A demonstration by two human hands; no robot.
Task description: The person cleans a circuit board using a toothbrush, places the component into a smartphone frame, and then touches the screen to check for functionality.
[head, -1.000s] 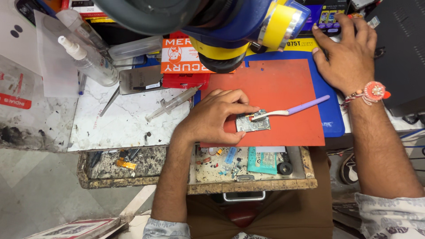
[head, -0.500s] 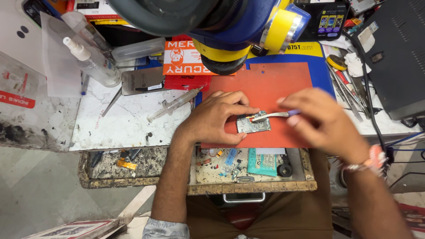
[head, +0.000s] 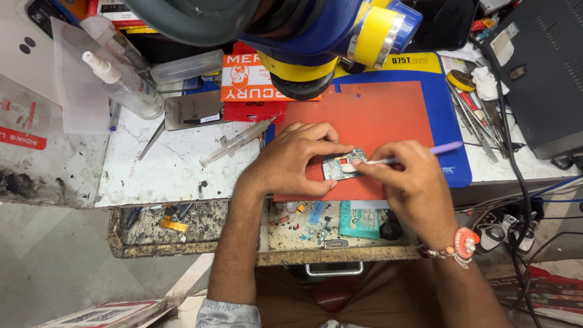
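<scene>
the workbench [head: 170,176] has a stained white top, and an open drawer [head: 200,228] below its front edge holds small loose parts and a teal box [head: 359,220]. a large blue and yellow microscope [head: 316,36] hangs over the middle of the bench, its lens end above the far edge of the red mat [head: 376,115]. the red mat lies on a blue mat [head: 452,140], which shows along its right side. to the right stands a dark grey machine [head: 534,73], with a row of metal tools [head: 477,115] between it and the blue mat. left of the red mat lie a clear spray bottle [head: 121,85], a flat grey phone panel [head: 193,109] and a clear syringe [head: 238,141], all well apart from the hands. the left hand [head: 291,161] rests on the near left part of the red mat, fingers curled down, pinning the left edge of a small circuit board [head: 345,164] to the mat. the circuit board lies flat on the mat near its front edge, between the two hands. the right hand [head: 413,182] is closed in a narrow pinch around a small brush with a lilac handle [head: 401,158], held like a pen; the white brush head touches the right part of the circuit board, and the handle points right, over the knuckles. a beaded red and white bracelet [head: 458,246] sits on the right wrist.
</scene>
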